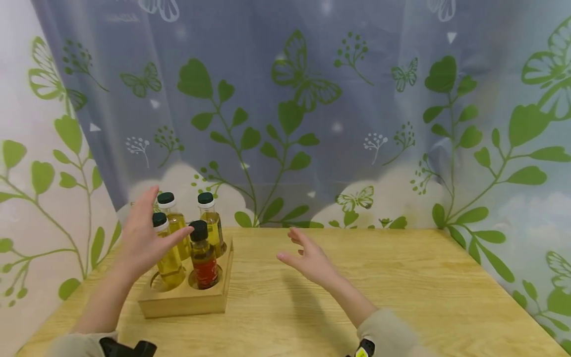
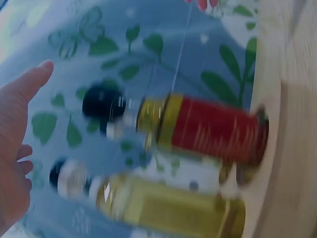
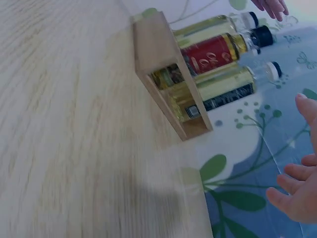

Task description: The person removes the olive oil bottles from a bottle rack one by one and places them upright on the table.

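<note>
A wooden bottle rack (image 1: 185, 305) stands at the left of the table with several capped bottles in its round holes. At its front right is the red-labelled bottle (image 1: 206, 267) with a black cap; bottles of yellow oil (image 1: 169, 263) fill the other holes. My left hand (image 1: 144, 238) hovers by the front left bottle, thumb and fingers spread, holding nothing. In the left wrist view the hand (image 2: 17, 144) is apart from the bottle caps. Right of the rack, my right hand (image 1: 310, 258) is raised over the table, fingers loosely extended with nothing in them.
The light wood table (image 1: 383, 287) runs back to a curtain (image 1: 267, 148) printed with leaves and butterflies. Similar printed cloth hangs at the left (image 1: 40, 198) and right sides. The right forearm's shadow falls on the tabletop.
</note>
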`<state>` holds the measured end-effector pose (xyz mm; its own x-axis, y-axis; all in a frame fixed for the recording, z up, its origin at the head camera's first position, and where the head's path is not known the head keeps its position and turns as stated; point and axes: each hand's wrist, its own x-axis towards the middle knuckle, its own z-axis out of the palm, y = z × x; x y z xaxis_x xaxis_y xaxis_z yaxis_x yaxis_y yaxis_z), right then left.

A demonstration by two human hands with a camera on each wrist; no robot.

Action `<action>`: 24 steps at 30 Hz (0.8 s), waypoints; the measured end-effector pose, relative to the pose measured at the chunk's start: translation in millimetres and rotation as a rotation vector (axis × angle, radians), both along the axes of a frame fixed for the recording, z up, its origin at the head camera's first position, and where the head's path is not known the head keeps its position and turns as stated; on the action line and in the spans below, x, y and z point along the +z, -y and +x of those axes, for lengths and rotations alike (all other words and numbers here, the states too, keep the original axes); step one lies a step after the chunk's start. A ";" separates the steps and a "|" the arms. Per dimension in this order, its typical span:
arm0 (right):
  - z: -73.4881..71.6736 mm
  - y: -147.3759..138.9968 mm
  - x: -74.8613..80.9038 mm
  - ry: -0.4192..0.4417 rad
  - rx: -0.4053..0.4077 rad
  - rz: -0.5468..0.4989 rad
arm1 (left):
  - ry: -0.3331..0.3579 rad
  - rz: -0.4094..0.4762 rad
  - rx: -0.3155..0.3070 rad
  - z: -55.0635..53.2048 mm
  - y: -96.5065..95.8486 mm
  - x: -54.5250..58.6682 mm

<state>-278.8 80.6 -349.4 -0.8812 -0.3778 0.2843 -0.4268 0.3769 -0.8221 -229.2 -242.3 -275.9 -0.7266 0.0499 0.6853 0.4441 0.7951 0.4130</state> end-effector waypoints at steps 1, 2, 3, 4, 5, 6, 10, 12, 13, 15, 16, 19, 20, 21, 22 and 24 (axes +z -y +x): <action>0.2 5.6 -1.4 0.000 0.012 0.005 | 0.041 0.013 0.021 1.7 7.6 -1.7; 0.3 11.3 -2.7 0.000 0.025 0.010 | 0.082 0.032 0.039 3.4 14.7 -3.3; 0.4 17.0 -3.9 0.005 0.034 0.015 | 0.122 0.052 0.055 5.1 21.9 -5.2; 0.5 22.8 -5.3 0.008 0.046 0.016 | 0.156 0.068 0.067 6.4 29.1 -7.7; 0.5 28.5 -6.6 0.016 0.056 0.017 | 0.188 0.082 0.078 7.5 36.2 -10.3; 0.5 34.4 -7.7 0.024 0.063 0.014 | 0.219 0.091 0.085 8.5 43.3 -13.6; 0.2 56.4 -13.2 0.069 0.093 -0.006 | 0.318 0.093 0.082 10.1 69.2 -30.1; 0.2 65.9 -16.5 0.088 0.099 -0.012 | 0.392 0.088 0.069 10.0 79.7 -39.0; 0.4 70.3 -18.1 0.095 0.100 -0.013 | 0.433 0.092 0.059 10.1 84.2 -43.2; 0.5 78.9 -21.8 0.115 0.095 -0.026 | 0.527 0.109 0.034 11.2 91.3 -51.3; 0.9 82.8 -23.6 0.120 0.090 -0.028 | 0.570 0.118 0.021 11.5 94.1 -55.3; 1.7 94.0 -29.3 0.149 0.081 -0.042 | 0.670 0.147 -0.029 12.3 99.4 -66.6; 1.9 97.5 -31.5 0.159 0.080 -0.046 | 0.696 0.150 -0.044 12.4 100.5 -70.3; 2.7 100.5 -32.9 0.164 0.082 -0.041 | 0.712 0.149 -0.061 12.3 101.4 -74.0; 3.0 103.5 -34.6 0.167 0.083 -0.030 | 0.738 0.145 -0.079 12.0 102.4 -77.6; 3.6 108.5 -38.2 0.177 0.095 -0.004 | 0.798 0.139 -0.113 11.5 103.9 -84.1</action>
